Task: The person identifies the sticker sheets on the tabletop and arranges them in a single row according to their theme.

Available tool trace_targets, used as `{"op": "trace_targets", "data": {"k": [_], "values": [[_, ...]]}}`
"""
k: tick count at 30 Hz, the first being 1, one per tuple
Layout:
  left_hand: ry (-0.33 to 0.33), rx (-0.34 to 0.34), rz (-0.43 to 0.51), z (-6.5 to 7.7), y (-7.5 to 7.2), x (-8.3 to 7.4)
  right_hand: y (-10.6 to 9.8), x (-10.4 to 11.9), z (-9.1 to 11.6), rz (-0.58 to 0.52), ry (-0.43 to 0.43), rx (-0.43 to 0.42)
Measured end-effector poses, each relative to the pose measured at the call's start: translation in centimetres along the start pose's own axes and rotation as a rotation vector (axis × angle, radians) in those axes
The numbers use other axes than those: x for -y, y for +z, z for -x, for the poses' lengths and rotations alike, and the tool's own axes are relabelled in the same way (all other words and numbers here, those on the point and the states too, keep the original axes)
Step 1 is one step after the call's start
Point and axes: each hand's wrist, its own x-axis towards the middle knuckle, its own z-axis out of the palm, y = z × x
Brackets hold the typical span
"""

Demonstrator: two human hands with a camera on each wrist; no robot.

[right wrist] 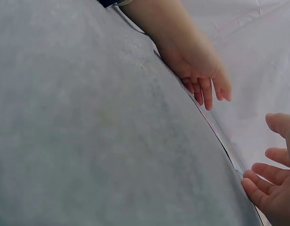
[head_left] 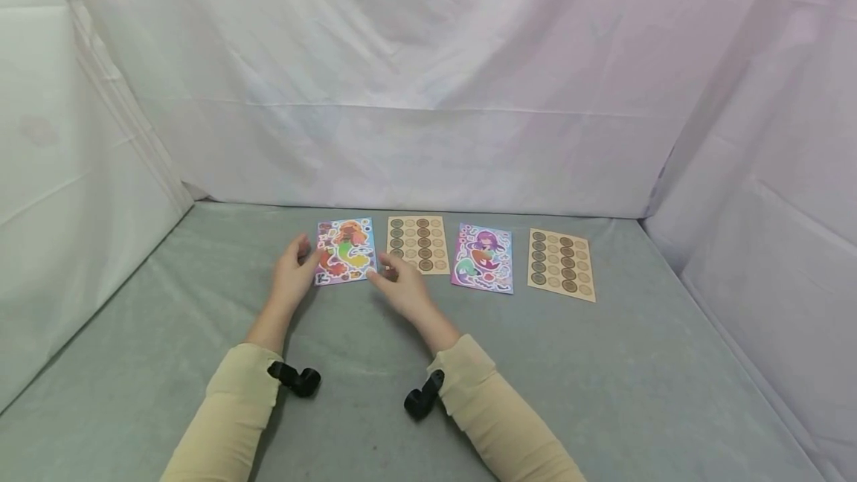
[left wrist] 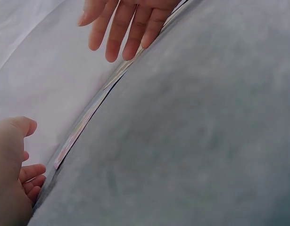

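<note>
Flanking the orange-haired mermaid sheet (head_left: 347, 250): left hand (head_left: 291, 274) at its left edge, right hand (head_left: 403, 287) at its lower right corner. Fingers on each hand apart, loosely bent, clamped on nothing; cannot tell whether they touch the edges. Sheet lies flat on grey cloth (head_left: 355, 363), leftmost of 4 in a row. Rightward in order: tan circle-printed sheet (head_left: 418, 244), purple-haired mermaid sheet (head_left: 483, 259), 2nd circle-printed sheet (head_left: 561, 265).

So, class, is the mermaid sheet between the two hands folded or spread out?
Spread out: in the head view, the mermaid sheet shows a broad rectangular face with no visible fold.
</note>
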Motion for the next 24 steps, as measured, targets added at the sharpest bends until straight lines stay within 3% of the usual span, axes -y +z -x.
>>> {"op": "trace_targets", "data": {"k": [10, 24], "values": [[0.019, -0.004, -0.021, -0.02, 0.22, 0.10, 0.28, -0.25, 0.09, -0.020, 0.037, 0.040], [0.010, -0.003, -0.049, 0.22, 0.37, -0.30, -0.09, -0.84, -0.11, -0.071, 0.041, 0.180]]}}
